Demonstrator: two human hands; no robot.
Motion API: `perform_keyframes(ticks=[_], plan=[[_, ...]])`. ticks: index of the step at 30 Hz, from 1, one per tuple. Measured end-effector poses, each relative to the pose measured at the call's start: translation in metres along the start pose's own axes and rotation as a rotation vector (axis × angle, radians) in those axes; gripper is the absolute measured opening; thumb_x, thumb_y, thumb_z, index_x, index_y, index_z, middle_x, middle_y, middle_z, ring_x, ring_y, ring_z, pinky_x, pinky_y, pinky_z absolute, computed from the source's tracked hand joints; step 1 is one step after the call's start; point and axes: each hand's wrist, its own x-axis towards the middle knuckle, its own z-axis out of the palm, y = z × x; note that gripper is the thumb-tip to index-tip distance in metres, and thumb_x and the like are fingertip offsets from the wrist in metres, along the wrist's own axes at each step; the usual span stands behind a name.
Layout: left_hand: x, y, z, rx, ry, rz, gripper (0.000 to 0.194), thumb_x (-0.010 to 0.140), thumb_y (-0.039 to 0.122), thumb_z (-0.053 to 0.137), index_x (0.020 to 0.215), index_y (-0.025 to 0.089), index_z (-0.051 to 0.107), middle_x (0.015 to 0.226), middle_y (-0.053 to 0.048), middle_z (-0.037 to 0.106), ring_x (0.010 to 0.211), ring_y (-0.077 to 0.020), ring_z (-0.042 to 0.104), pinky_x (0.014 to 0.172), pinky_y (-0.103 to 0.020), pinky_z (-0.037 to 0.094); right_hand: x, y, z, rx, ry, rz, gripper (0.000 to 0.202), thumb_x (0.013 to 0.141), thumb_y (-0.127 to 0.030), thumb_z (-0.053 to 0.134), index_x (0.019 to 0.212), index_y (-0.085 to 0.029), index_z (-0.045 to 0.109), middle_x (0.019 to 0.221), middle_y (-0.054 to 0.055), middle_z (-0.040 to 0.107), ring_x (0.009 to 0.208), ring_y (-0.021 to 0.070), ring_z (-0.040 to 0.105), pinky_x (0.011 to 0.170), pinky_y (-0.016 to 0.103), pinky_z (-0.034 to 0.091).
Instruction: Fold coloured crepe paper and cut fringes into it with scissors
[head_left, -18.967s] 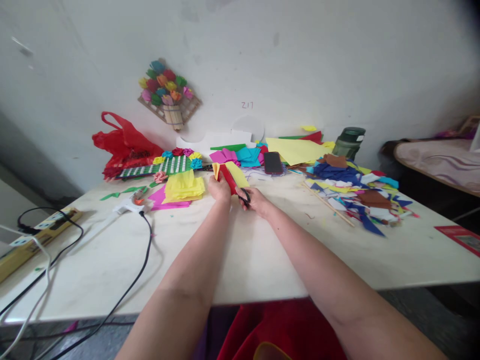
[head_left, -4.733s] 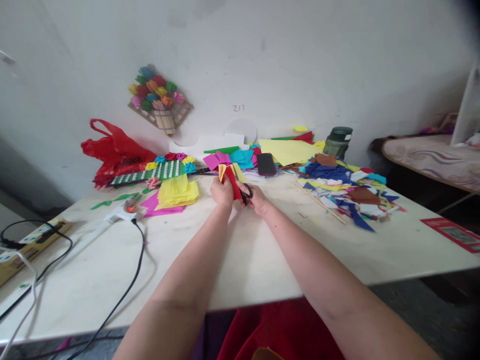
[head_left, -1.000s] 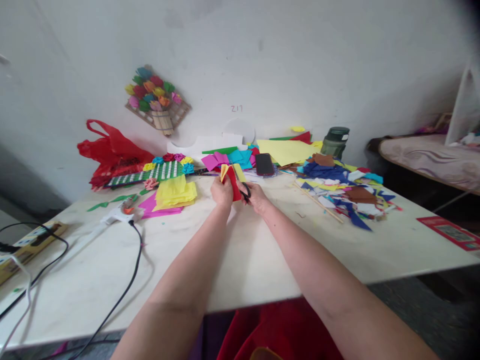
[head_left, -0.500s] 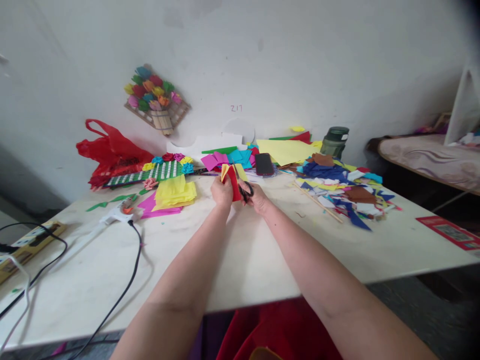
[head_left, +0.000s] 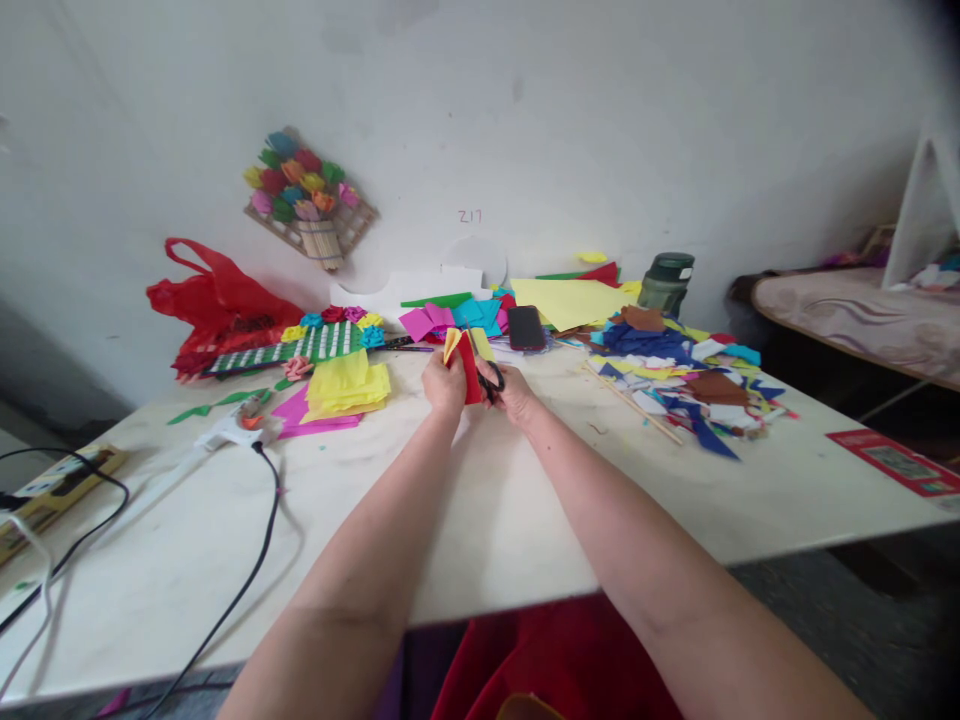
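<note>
My left hand [head_left: 445, 384] pinches folded red and yellow paper [head_left: 469, 368] above the middle of the table. Black-handled scissors [head_left: 493, 378] are gripped in my right hand [head_left: 516, 393], with the blades pointing away from me along the paper's right side. Whether the blades are apart or together is too small to tell. Behind my hands lie cyan paper pieces [head_left: 484, 316], magenta paper pieces [head_left: 427, 320] and a dark phone [head_left: 526, 328]. To the left of my left hand is a stack of yellow paper [head_left: 346, 388] on magenta sheets [head_left: 319, 424].
A heap of paper scraps [head_left: 679, 370] and a thin wooden stick [head_left: 632, 404] lie to the right, with a green bottle [head_left: 667, 284] behind. A red plastic bag [head_left: 221, 298] stands back left. A white glue gun [head_left: 236, 428] and power strip [head_left: 64, 500] lie left with trailing cables.
The view has shifted very slightly. Both hands, the paper and the scissors keep nearly the same position.
</note>
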Motion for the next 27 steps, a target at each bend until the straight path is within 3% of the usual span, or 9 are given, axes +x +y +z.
perform_keyframes(ticks=[18,27], plan=[[0.0005,-0.0010,0.0000,-0.013,0.014,-0.024,0.028,0.077,0.035,0.043,0.087,0.017,0.062,0.079,-0.008,0.064,0.075,-0.0208,0.060,0.064,-0.027,0.041,0.0044,0.0067,0.0028,-0.066,0.070,-0.041,0.043,0.060,-0.056,0.064,0.056,-0.017,0.047,0.040,-0.006,0.045,0.030,0.0039,0.039,0.032,0.016,0.025],[0.0032,-0.0061,0.0057,-0.023,-0.001,-0.004,0.030,0.077,0.040,0.042,0.082,0.017,0.062,0.074,-0.007,0.064,0.069,-0.0190,0.059,0.059,-0.026,0.040,-0.0006,0.0006,-0.0012,-0.034,0.011,-0.013,0.044,0.064,-0.060,0.059,0.065,-0.017,0.051,0.042,-0.004,0.050,0.031,0.0061,0.043,0.030,0.017,0.017]])
